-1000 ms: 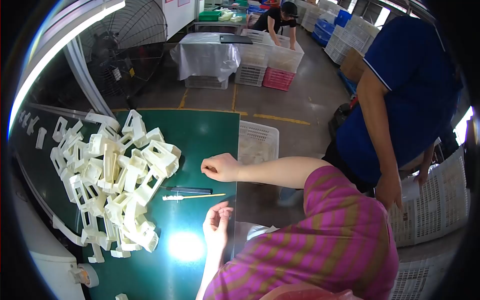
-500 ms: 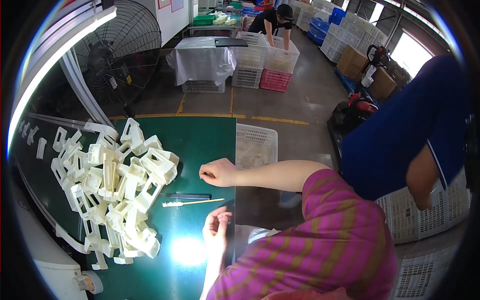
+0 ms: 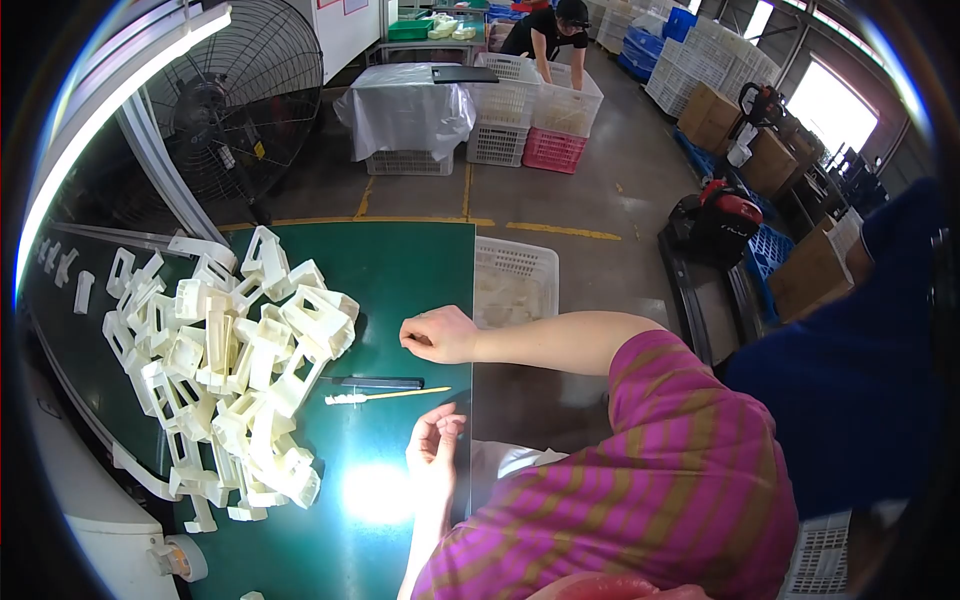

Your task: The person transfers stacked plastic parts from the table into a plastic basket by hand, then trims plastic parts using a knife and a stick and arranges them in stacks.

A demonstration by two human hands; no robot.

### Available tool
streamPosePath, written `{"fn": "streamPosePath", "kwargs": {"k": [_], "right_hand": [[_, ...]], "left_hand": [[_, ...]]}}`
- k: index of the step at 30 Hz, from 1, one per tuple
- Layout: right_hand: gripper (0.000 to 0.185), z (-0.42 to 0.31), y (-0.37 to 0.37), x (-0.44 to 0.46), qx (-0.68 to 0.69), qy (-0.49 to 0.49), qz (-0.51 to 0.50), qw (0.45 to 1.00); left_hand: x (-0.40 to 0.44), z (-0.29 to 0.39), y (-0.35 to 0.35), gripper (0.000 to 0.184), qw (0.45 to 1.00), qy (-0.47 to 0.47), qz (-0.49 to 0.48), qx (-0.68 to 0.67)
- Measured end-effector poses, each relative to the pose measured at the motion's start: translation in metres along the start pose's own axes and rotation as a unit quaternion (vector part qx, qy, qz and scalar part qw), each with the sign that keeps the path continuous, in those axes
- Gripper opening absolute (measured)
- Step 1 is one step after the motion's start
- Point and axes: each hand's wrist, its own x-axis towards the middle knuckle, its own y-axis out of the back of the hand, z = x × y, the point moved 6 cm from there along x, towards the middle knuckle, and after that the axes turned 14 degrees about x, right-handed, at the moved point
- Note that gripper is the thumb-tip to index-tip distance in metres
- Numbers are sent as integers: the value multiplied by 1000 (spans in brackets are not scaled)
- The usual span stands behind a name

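Observation:
My right hand (image 3: 438, 334) rests on the green table (image 3: 420, 265) near its edge, its fingers curled into a loose fist with nothing visible in them. Closer to my body, my left hand (image 3: 436, 438) lies palm partly up. Its fingers are bent but apart, and I see nothing in it. Between the hands and the pile lie a slim dark tool (image 3: 375, 382) and a thin wooden stick (image 3: 415, 392) with a white wrapped end; neither hand touches them. A large heap of cream plastic frames (image 3: 225, 350) covers the table's far side.
A bright lamp (image 3: 125, 110) and a large fan (image 3: 205, 110) stand at upper left. A white crate (image 3: 515, 270) sits beside the table. A person in black (image 3: 545, 35) reaches into stacked crates. A person in blue (image 3: 840, 390) is close at right, near a pallet jack (image 3: 715, 220).
The person in blue has moved lower and further right, uncovering the pallet jack and boxes. The view has shifted slightly. My hands and the things on the table stay in place.

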Motion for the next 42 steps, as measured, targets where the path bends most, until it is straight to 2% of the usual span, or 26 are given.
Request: {"fn": "streamPosePath", "kwargs": {"k": [19, 27, 31, 32, 33, 35, 38, 39, 40, 41, 42], "right_hand": [[9, 5, -2, -2, -3, 30, 15, 999], [10, 1, -2, -2, 6, 14, 14, 1000], [11, 3, 1, -1, 7, 21, 11, 1000], [13, 2, 3, -1, 30, -28, -4, 999], [16, 0, 5, 0, 10, -35, -15, 999], [15, 0, -1, 3, -5, -34, -26, 999], [11, 21, -9, 5, 49, -30, -46, 997], [6, 25, -16, 7, 125, -8, -46, 991], [4, 29, -25, 7, 183, -6, -69, 981], [6, 16, -25, 11, 162, -19, -132, 978], [8, 13, -28, 13, 208, 18, -156, 965]], "left_hand": [[0, 3, -1, 26, 1000, -4, -1, 14], [-1, 3, -2, 26, 1000, 1, 5, 0], [0, -5, -2, 23, 999, -17, 20, 33], [0, -1, -2, 22, 997, -11, 21, 75], [-2, 2, 1, 22, 992, 6, 42, 115], [-8, 15, 3, 22, 986, -42, 74, 141], [-11, 21, 7, 16, 966, -103, 92, 220], [-12, 23, 11, 15, 955, -128, 106, 247], [-14, 18, 12, 14, 940, -168, 125, 270], [-14, 14, 11, 13, 923, -204, 138, 297], [-14, 16, 9, 13, 922, -207, 149, 292]]}}
